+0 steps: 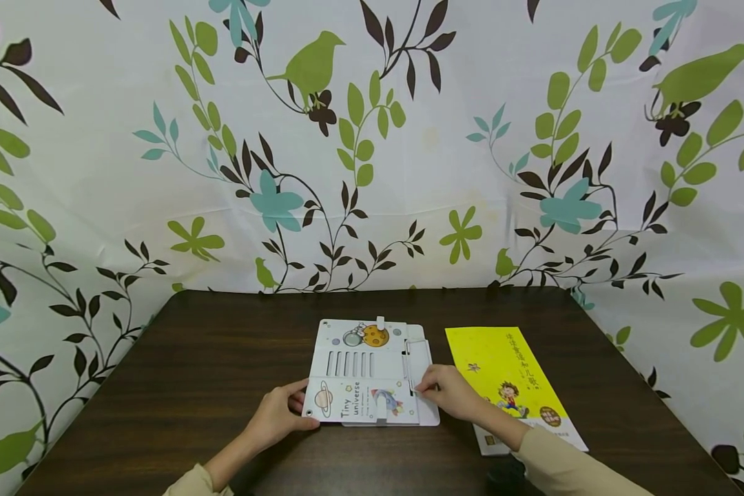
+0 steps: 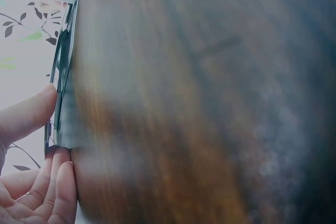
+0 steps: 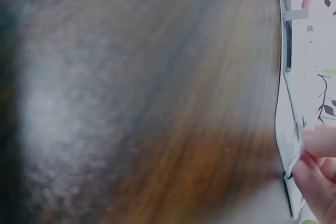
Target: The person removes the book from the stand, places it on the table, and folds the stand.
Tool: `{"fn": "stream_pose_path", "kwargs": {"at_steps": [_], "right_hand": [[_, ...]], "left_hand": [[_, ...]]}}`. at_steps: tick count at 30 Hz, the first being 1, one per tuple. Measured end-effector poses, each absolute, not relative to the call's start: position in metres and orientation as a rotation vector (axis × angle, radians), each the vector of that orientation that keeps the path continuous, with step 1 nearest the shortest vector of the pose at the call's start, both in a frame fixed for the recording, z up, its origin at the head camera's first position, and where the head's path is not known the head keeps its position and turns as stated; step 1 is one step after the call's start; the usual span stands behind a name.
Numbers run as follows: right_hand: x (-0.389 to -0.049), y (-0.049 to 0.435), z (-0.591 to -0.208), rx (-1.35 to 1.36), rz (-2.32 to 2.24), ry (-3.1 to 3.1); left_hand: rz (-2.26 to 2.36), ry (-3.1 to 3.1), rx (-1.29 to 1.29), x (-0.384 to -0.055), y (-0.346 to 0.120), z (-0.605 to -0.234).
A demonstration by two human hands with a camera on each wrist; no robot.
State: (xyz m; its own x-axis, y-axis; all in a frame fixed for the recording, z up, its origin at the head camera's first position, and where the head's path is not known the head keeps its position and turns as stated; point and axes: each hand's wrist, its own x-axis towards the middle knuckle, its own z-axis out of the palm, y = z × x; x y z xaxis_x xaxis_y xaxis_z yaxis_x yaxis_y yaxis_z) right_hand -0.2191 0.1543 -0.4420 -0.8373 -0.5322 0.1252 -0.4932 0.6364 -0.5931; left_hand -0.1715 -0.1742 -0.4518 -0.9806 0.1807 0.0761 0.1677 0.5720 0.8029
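Observation:
A white folding book stand (image 1: 353, 368) printed with planets, a rocket and "Tiny universe" lies on the dark table in the head view. My left hand (image 1: 275, 413) grips its lower left corner, thumb on the front edge and fingers at the side. In the left wrist view that hand (image 2: 39, 187) holds the stand's thin edge. At the stand's right side, my right hand (image 1: 451, 393) pinches a thin wire support (image 3: 294, 100) between thumb and fingers. Small pale clips (image 1: 381, 410) sit at the stand's front and back edges.
To the right of the stand lies a yellow book (image 1: 492, 358) with a cartoon child on its cover, partly beneath my right forearm. A dark object (image 1: 510, 477) shows at the table's near edge. Behind the wooden table (image 1: 223, 351) hangs a leaf-and-bird patterned cloth (image 1: 421, 158).

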Motion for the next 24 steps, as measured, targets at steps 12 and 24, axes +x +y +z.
{"fn": "stream_pose_path", "kwargs": {"at_steps": [12,24], "right_hand": [[-0.22,0.153,-0.441,-0.822,-0.97,2.781],[-0.207,0.13,-0.431,-0.971,-1.15,2.687]], "left_hand": [[1.408,2.774,0.295,-0.173,-0.176,-0.453],[1.416,2.769,0.285,-0.172,-0.174,-0.452]]}}
